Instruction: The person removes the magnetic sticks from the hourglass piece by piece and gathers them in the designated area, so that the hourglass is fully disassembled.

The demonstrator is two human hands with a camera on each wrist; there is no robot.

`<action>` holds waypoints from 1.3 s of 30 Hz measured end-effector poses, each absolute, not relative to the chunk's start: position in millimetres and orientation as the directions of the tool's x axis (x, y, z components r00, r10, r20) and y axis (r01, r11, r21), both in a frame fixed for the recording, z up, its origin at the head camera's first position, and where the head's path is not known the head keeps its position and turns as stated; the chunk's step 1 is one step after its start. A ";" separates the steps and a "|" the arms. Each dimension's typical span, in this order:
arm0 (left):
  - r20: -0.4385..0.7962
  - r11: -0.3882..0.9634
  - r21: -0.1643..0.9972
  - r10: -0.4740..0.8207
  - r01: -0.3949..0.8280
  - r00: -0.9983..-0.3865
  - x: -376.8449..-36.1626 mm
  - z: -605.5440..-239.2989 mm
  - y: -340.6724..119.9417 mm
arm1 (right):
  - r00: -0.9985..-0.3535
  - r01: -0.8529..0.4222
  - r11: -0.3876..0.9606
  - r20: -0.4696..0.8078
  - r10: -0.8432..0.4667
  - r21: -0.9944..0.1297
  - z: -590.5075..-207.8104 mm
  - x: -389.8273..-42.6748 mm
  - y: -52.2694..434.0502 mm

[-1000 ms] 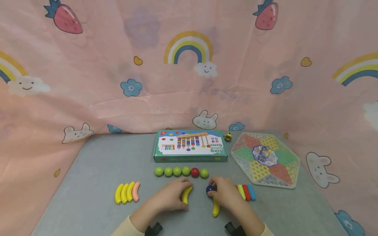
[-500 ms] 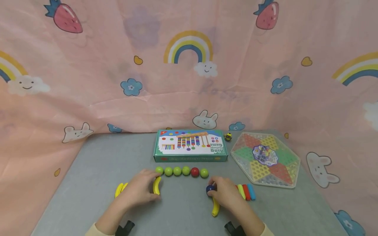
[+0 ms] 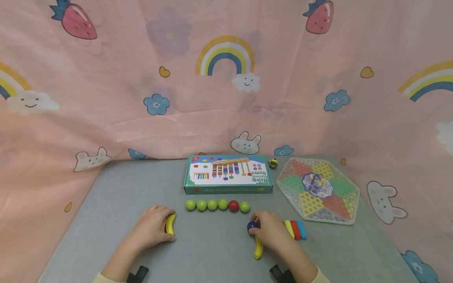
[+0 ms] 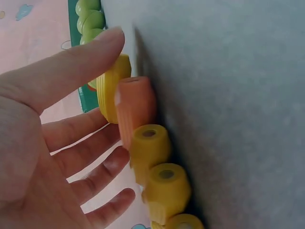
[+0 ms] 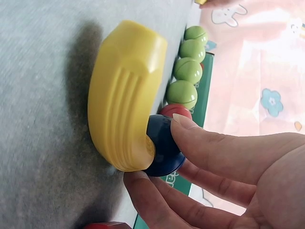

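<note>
In front of me a grey counter (image 3: 116,188) with a felt-like top runs back to a pink cloth (image 3: 226,118) that hangs as a backdrop along the far edge and wraps round the left and right edges. The cloth is creased and printed with rainbows (image 3: 225,55) on smiling clouds, strawberries (image 3: 74,23), blue flowers (image 3: 156,104), small hearts and white bunnies (image 3: 245,144). Light falls soft and even, with faint shadows on the counter.
</note>
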State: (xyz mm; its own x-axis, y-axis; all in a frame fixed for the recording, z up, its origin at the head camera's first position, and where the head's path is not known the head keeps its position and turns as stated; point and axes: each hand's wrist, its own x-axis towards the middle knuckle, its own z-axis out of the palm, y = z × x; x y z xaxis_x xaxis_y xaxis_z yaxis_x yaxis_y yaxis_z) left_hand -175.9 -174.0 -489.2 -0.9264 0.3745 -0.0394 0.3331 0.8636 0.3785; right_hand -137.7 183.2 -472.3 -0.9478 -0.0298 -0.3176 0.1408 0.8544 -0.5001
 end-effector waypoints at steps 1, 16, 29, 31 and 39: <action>-0.043 0.864 0.377 0.374 0.332 -0.926 -176.0 -489.5 -174.6 | -0.949 0.139 0.855 -0.315 -0.029 -0.499 -472.1 -137.7 183.2; 0.068 0.840 0.379 0.392 0.387 -0.917 -166.2 -480.5 -164.6 | -0.964 0.063 0.853 -0.254 -0.082 -0.517 -474.6 -135.1 186.6; 0.136 0.678 0.473 0.575 0.563 -0.807 -141.4 -483.7 -69.0 | -0.940 0.047 0.870 -0.316 -0.128 -0.491 -473.3 -131.6 185.4; 0.089 0.690 0.457 0.592 0.561 -0.801 -140.2 -489.2 -56.5 | -0.927 0.003 0.853 -0.321 -0.193 -0.522 -472.0 -132.7 186.2; 0.032 0.646 0.477 0.664 0.595 -0.747 -133.5 -500.5 -21.7 | -0.870 -0.129 0.826 -0.338 -0.360 -0.549 -472.6 -134.4 188.0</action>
